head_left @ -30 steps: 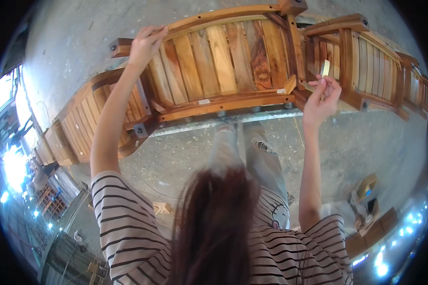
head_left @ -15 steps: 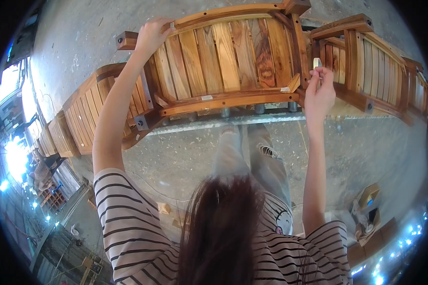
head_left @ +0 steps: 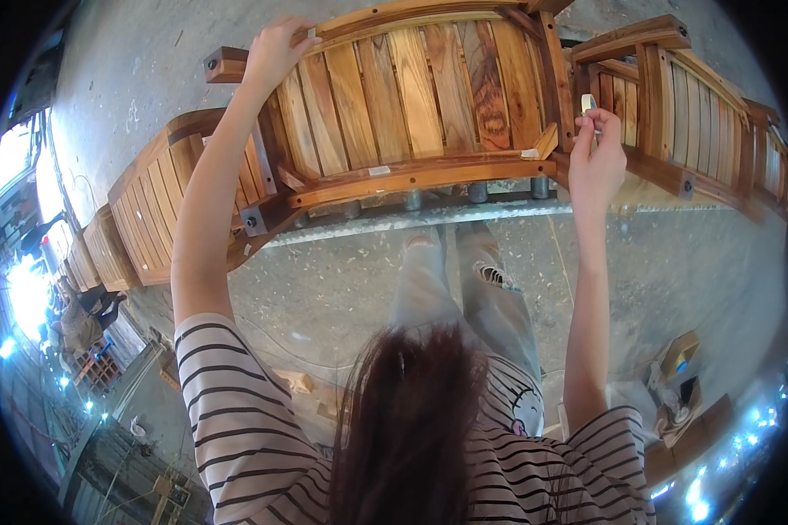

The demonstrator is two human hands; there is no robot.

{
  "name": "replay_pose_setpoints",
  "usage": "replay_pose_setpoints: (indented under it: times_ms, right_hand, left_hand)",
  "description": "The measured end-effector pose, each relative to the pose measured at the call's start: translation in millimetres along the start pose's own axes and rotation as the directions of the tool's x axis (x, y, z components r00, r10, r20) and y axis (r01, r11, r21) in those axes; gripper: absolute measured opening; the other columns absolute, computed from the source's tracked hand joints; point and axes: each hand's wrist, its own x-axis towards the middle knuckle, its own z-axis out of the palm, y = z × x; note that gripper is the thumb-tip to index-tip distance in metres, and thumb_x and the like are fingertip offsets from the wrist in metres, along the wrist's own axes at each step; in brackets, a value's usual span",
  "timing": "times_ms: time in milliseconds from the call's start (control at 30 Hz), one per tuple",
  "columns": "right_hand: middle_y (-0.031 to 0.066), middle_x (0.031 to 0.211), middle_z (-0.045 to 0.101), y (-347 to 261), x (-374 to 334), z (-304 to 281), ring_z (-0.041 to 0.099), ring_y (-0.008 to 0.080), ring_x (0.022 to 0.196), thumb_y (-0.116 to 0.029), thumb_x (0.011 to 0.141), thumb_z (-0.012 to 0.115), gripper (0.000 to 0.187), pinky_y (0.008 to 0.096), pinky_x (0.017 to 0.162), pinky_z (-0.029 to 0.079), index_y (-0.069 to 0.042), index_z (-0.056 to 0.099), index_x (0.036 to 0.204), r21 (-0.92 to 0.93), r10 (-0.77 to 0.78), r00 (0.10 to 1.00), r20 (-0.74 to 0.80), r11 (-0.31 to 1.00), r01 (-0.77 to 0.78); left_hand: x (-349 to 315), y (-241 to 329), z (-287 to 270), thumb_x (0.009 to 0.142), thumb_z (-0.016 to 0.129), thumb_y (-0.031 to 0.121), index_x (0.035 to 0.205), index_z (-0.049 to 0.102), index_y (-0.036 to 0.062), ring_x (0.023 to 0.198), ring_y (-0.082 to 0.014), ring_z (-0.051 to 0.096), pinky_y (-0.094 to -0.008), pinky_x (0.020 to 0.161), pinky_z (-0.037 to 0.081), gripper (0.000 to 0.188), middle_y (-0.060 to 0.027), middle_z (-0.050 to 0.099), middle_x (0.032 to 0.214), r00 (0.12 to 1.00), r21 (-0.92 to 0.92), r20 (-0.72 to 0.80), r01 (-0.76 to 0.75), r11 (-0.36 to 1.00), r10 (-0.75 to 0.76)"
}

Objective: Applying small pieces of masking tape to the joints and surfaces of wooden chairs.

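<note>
The wooden chair frame fills the upper middle of the head view, its slatted panel facing the camera. The slats run from about 6 o'clock toward 12 o'clock, fanning slightly, while the frame's long curved rails run crosswise, from 9 o'clock to 3 o'clock. It rests on a grey metal bar that lies along the same 9-to-3 line just below the lower rail.

The left hand sits at about 11 o'clock, fingers curled closed over the top rail near its left end, gripping the wood. The right hand is at about 2 o'clock, beside the frame's right upright post; its fingers are pinched shut around a small pale block that stands upright, its long axis pointing toward 12 o'clock, pressed at or just beside the post. Whether the block touches the wood cannot be told.

A second slatted chair frame stands to the right at 2 to 3 o'clock, just beside the first, and more slatted frames trail off toward 9 o'clock. Beneath lies a concrete floor dusted with shavings. The person's striped shirt and dark hair fill the 6 o'clock area.
</note>
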Motion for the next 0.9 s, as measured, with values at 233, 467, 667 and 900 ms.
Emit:
replay_pose_setpoints:
  times_ms: [233,467,667,900]
  right_hand:
    - [0.0142,0.088,0.069,11.9,-25.8,-14.0,0.068,0.0344,0.082,-0.016,0.099,0.048,0.016,0.0435,0.068,0.051,-0.007,0.055,0.11,0.086,0.066,0.994,0.086,0.994,-0.074]
    - [0.01,0.087,0.064,57.8,-142.0,-49.1,0.062,0.0165,0.074,-0.007,0.099,0.049,0.013,0.0306,0.066,0.05,-0.002,0.052,0.111,0.244,0.133,0.991,0.02,0.96,-0.134]
    - [0.0068,0.091,0.06,104.4,-171.9,-63.9,0.057,0.0115,0.081,-0.006,0.101,0.045,0.014,0.0248,0.076,0.047,0.0,0.05,0.113,0.506,0.607,0.752,0.257,0.578,-0.64]
    - [0.0101,0.104,0.062,130.2,-39.5,-25.6,0.059,0.0169,0.092,-0.032,0.095,0.06,0.041,0.0281,0.075,0.049,0.002,0.056,0.118,0.427,0.472,0.828,0.303,0.709,-0.561]
  left_hand:
    - [-18.1,34.7,-19.3,0.081,0.072,0.025,0.101,0.066,0.0091,0.09,-0.0334,0.063,-0.0416,0.076,0.051,0.027,-0.0104,0.065,0.094,0.998,0.032,-0.017,0.054,0.998,-0.054]
    - [-111.0,131.1,-69.5,0.074,0.076,0.013,0.091,0.064,0.0079,0.085,-0.0301,0.06,-0.0388,0.071,0.051,0.021,-0.0088,0.058,0.087,0.993,0.073,-0.08,0.09,0.993,-0.084]
    - [-174.3,186.8,-88.9,0.068,0.077,0.005,0.097,0.067,0.0101,0.074,-0.0254,0.059,-0.0353,0.061,0.05,0.031,-0.0053,0.058,0.083,0.992,0.04,-0.051,0.117,0.992,-0.115]
    - [-208.8,199.3,-94.4,0.066,0.078,0.006,0.092,0.066,0.0104,0.07,-0.0223,0.057,-0.0331,0.058,0.048,0.029,-0.0027,0.057,0.08,0.989,-0.04,0.083,0.123,0.992,-0.12]
